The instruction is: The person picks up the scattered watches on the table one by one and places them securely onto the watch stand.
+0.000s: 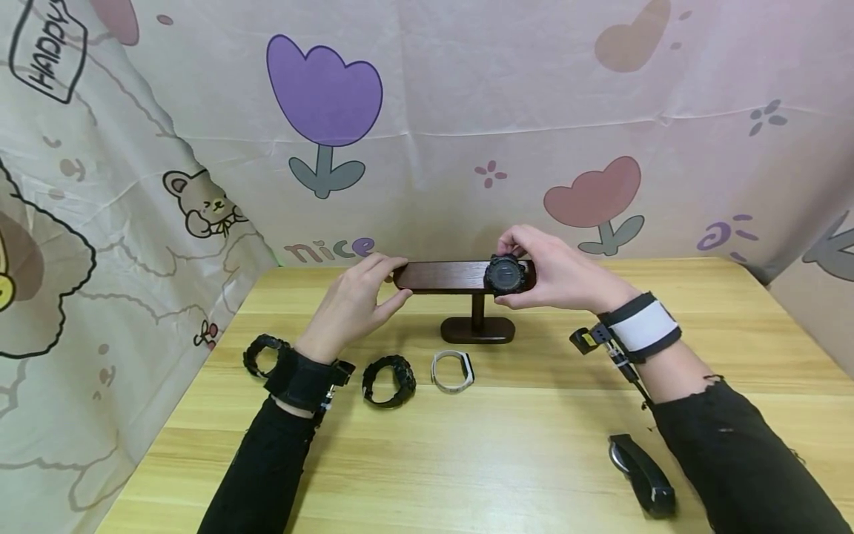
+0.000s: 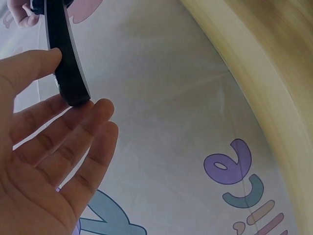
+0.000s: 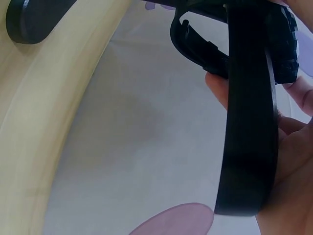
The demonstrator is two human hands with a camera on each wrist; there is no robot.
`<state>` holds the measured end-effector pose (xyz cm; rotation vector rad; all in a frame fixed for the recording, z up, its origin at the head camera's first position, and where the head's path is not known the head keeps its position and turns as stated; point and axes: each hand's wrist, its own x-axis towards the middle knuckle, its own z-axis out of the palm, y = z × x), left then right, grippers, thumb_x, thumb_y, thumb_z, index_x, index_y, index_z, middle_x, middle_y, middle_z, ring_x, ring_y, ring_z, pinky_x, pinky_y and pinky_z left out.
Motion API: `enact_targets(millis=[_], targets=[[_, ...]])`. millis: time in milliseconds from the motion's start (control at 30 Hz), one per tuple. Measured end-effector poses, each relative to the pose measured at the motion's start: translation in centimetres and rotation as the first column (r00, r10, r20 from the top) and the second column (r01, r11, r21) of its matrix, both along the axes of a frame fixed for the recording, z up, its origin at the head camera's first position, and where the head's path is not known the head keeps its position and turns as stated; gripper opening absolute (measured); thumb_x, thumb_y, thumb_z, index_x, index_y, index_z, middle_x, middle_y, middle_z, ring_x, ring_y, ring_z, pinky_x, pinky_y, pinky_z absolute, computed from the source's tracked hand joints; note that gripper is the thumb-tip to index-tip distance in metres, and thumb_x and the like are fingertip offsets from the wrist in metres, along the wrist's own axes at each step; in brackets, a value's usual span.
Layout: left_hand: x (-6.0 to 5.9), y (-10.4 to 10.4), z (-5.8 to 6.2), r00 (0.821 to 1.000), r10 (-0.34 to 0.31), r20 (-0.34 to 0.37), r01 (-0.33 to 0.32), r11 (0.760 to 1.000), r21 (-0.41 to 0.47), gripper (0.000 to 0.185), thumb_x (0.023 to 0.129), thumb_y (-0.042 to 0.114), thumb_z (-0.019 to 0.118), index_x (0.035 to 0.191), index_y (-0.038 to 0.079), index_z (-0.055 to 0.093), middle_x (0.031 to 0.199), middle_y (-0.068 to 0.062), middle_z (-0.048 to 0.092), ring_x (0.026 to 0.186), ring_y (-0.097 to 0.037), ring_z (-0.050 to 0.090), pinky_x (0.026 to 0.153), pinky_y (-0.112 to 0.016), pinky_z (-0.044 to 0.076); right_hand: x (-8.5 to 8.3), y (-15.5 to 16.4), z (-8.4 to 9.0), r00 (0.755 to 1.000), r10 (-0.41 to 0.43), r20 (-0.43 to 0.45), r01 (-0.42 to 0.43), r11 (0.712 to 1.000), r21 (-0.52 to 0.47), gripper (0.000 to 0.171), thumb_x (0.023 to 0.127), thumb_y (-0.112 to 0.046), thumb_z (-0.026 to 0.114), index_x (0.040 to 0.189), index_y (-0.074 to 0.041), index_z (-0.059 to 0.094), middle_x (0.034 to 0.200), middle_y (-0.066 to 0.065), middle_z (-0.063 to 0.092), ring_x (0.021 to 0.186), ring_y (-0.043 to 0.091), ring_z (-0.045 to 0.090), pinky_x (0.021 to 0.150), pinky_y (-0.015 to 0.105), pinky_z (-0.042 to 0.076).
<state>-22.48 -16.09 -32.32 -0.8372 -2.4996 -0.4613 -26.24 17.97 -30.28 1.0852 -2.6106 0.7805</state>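
A dark brown wooden watch stand (image 1: 440, 276) stands upright on the table, its horizontal bar on a short post with an oval base. My left hand (image 1: 356, 297) pinches the bar's left end. In the left wrist view, the thumb lies on one side of the bar (image 2: 68, 63) and fingertips touch its end. Near the bar's right end, my right hand (image 1: 563, 271) grips a black round-faced watch (image 1: 505, 274) by its edges. The right wrist view shows the watch's strap (image 3: 195, 46) looped around the bar, with its loose end hanging apart.
On the wooden table (image 1: 534, 437), a black watch (image 1: 389, 382) and a white-and-black band (image 1: 452, 371) lie before the stand. Another black watch (image 1: 262, 354) sits beside my left wrist. A black-strapped watch (image 1: 642, 475) lies near my right sleeve. A patterned cloth (image 1: 440, 89) hangs behind.
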Motion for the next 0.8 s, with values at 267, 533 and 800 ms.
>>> enact_targets(millis=[267, 533, 800], targets=[[0.00, -0.03, 0.04, 1.000, 0.004, 0.007, -0.004, 1.000, 0.000, 0.045, 0.100, 0.025, 0.078, 0.139, 0.004, 0.068, 0.120, -0.012, 0.073, 0.096, -0.025, 0.070, 0.079, -0.041, 0.061, -0.17, -0.63, 0.04, 1.000, 0.014, 0.011, -0.014, 1.000, 0.025, 0.063, 0.073, -0.026, 0.099, 0.120, -0.013, 0.058, 0.113, 0.003, 0.065, 0.104, 0.017, 0.064, 0.093, 0.042, 0.059], [-0.12, 0.03, 0.35, 1.000, 0.002, -0.008, -0.002, 1.000, -0.001, 0.045, 0.099, 0.024, 0.078, 0.138, 0.003, 0.068, 0.121, -0.013, 0.073, 0.096, -0.026, 0.071, 0.078, -0.041, 0.061, -0.27, -0.91, 0.39, 0.999, 0.038, 0.009, -0.038, 0.999, 0.020, 0.062, 0.074, -0.026, 0.098, 0.120, -0.012, 0.058, 0.111, 0.003, 0.065, 0.100, 0.016, 0.064, 0.090, 0.039, 0.060], [-0.06, 0.00, 0.09, 1.000, 0.011, 0.018, -0.011, 1.000, -0.003, 0.046, 0.099, 0.025, 0.078, 0.140, 0.004, 0.068, 0.118, -0.012, 0.073, 0.093, -0.025, 0.069, 0.075, -0.041, 0.060, -0.20, -0.92, 0.19, 0.999, 0.047, 0.021, -0.048, 0.999, 0.022, 0.062, 0.075, -0.026, 0.098, 0.122, -0.012, 0.059, 0.113, 0.003, 0.065, 0.103, 0.016, 0.064, 0.094, 0.040, 0.060]])
